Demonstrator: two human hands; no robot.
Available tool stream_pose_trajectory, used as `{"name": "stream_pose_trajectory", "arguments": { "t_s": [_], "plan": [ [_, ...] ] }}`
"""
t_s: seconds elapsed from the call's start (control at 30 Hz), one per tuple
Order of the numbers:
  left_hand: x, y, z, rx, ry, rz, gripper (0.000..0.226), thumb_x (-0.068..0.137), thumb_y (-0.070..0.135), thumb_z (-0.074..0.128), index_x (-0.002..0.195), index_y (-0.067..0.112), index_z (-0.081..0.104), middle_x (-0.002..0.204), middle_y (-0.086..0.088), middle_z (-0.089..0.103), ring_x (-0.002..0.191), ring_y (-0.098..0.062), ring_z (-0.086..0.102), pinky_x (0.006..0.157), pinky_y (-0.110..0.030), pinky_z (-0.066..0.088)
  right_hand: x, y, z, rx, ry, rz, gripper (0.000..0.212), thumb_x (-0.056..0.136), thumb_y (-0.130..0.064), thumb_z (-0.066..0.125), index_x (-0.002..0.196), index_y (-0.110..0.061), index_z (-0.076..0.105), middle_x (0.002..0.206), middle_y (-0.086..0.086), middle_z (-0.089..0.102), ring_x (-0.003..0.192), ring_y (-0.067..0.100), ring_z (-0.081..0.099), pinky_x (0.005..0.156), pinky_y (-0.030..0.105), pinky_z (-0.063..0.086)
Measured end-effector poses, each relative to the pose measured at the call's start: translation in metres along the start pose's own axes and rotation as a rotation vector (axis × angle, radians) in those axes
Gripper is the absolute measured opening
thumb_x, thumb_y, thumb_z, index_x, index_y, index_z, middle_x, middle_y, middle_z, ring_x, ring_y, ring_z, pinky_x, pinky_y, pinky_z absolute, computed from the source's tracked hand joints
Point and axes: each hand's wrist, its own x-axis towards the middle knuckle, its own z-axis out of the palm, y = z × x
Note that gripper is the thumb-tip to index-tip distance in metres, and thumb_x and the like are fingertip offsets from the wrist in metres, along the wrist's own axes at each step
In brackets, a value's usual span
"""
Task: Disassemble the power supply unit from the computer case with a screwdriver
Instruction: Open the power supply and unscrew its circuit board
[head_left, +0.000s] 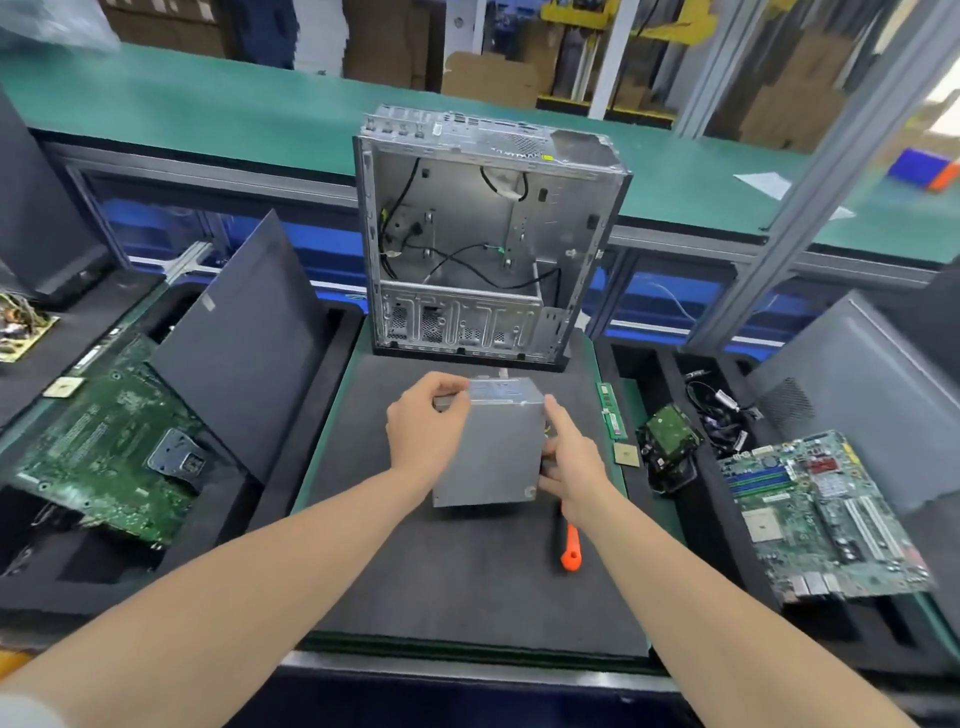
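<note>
The grey metal power supply unit (493, 447) stands on the dark mat in front of me, outside the case. My left hand (426, 431) grips its upper left edge and my right hand (571, 457) holds its right side. Behind it stands the open computer case (488, 234), upright, with loose black cables inside. An orange-handled screwdriver (570, 545) lies on the mat just under my right wrist, with its shaft hidden by my arm.
A green motherboard (109, 441) and a leaning black side panel (244, 348) sit at the left. At the right lie a RAM stick (609, 408), a CPU chip (626, 454), a hard drive (670, 431), cables, another motherboard (821, 514) and a grey panel (862, 389).
</note>
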Motion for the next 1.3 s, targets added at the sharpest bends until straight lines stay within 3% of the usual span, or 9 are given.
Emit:
{"name": "stream_pose_trajectory", "arguments": {
  "t_s": [0.13, 0.27, 0.37, 0.43, 0.53, 0.8, 1.0, 1.17, 1.3],
  "plan": [
    [-0.016, -0.01, -0.003, -0.096, -0.001, -0.004, 0.031, 0.088, 0.021, 0.074, 0.111, 0.038, 0.063, 0.121, 0.025, 0.054, 0.089, 0.026, 0.052, 0.081, -0.016, 0.043, -0.009, 0.011, 0.005, 0.061, 0.039, 0.003, 0.09, 0.061, -0.086, 0.066, 0.114, -0.013, 0.072, 0.102, 0.0, 0.073, 0.075, 0.017, 0.068, 0.094, 0.044, 0.061],
    [-0.028, -0.016, 0.001, -0.276, 0.016, -0.191, 0.042, 0.085, 0.022, 0.073, 0.122, 0.035, 0.057, 0.126, 0.021, 0.055, 0.106, 0.013, 0.058, 0.086, -0.02, 0.044, -0.021, 0.013, 0.008, -0.026, 0.139, 0.004, 0.073, 0.072, -0.082, 0.059, 0.105, -0.017, 0.067, 0.105, 0.0, 0.068, 0.093, 0.026, 0.069, 0.095, 0.043, 0.056],
    [-0.032, -0.013, 0.01, -0.286, 0.093, -0.261, 0.036, 0.091, 0.025, 0.069, 0.125, 0.031, 0.057, 0.124, 0.017, 0.062, 0.104, 0.001, 0.061, 0.092, -0.029, 0.047, -0.026, 0.008, 0.012, -0.203, 0.242, -0.2, 0.042, 0.081, -0.063, 0.054, 0.072, -0.022, 0.058, 0.079, -0.004, 0.062, 0.072, 0.02, 0.055, 0.062, 0.031, 0.045],
    [-0.035, -0.013, 0.015, -0.252, 0.147, -0.278, 0.023, 0.093, 0.031, 0.069, 0.114, 0.033, 0.059, 0.114, 0.017, 0.065, 0.103, -0.008, 0.064, 0.089, -0.032, 0.049, -0.028, 0.004, 0.015, -0.276, 0.257, -0.293, 0.032, 0.084, -0.051, 0.057, 0.071, -0.023, 0.064, 0.072, -0.004, 0.062, 0.067, 0.016, 0.051, 0.053, 0.029, 0.037],
    [-0.039, -0.015, 0.017, -0.256, 0.192, -0.295, 0.014, 0.093, 0.04, 0.071, 0.099, 0.036, 0.06, 0.098, 0.019, 0.067, 0.094, -0.007, 0.066, 0.076, -0.027, 0.045, -0.028, 0.005, 0.015, -0.227, 0.224, -0.262, 0.041, 0.089, -0.056, 0.061, 0.085, -0.017, 0.07, 0.082, -0.002, 0.063, 0.071, 0.011, 0.05, 0.057, 0.029, 0.038],
    [-0.046, -0.021, 0.022, -0.31, 0.275, -0.261, 0.009, 0.09, 0.036, 0.073, 0.093, 0.042, 0.066, 0.089, 0.022, 0.07, 0.089, 0.006, 0.064, 0.074, -0.017, 0.046, -0.028, 0.022, 0.016, -0.146, 0.148, -0.349, 0.052, 0.095, -0.057, 0.059, 0.048, -0.036, 0.053, 0.052, -0.018, 0.037, 0.053, 0.003, 0.034, 0.06, 0.029, 0.026],
    [-0.048, -0.021, 0.023, -0.344, 0.287, -0.265, 0.015, 0.091, 0.033, 0.073, 0.104, 0.041, 0.071, 0.089, 0.026, 0.07, 0.086, 0.019, 0.061, 0.072, -0.007, 0.042, -0.024, 0.024, 0.011, -0.094, 0.075, -0.377, 0.041, 0.095, -0.052, 0.06, 0.066, -0.024, 0.067, 0.069, -0.01, 0.056, 0.072, 0.014, 0.043, 0.067, 0.033, 0.034],
    [-0.047, -0.022, 0.021, -0.302, 0.254, -0.24, 0.016, 0.093, 0.039, 0.07, 0.109, 0.038, 0.068, 0.095, 0.025, 0.069, 0.097, 0.004, 0.064, 0.076, -0.015, 0.043, -0.027, 0.025, 0.007, -0.17, 0.091, -0.334, 0.046, 0.089, -0.072, 0.055, 0.084, -0.028, 0.069, 0.089, -0.012, 0.066, 0.086, 0.016, 0.056, 0.073, 0.031, 0.042],
    [-0.045, -0.036, 0.005, -0.388, -0.035, -0.172, 0.042, 0.09, 0.041, 0.079, 0.125, 0.037, 0.057, 0.119, 0.026, 0.066, 0.113, 0.008, 0.061, 0.083, -0.01, 0.046, -0.023, 0.013, -0.004, -0.409, 0.068, -0.381, 0.05, 0.087, -0.071, 0.058, 0.112, -0.029, 0.066, 0.111, -0.014, 0.07, 0.105, 0.01, 0.063, 0.085, 0.029, 0.049]
  ]
}}
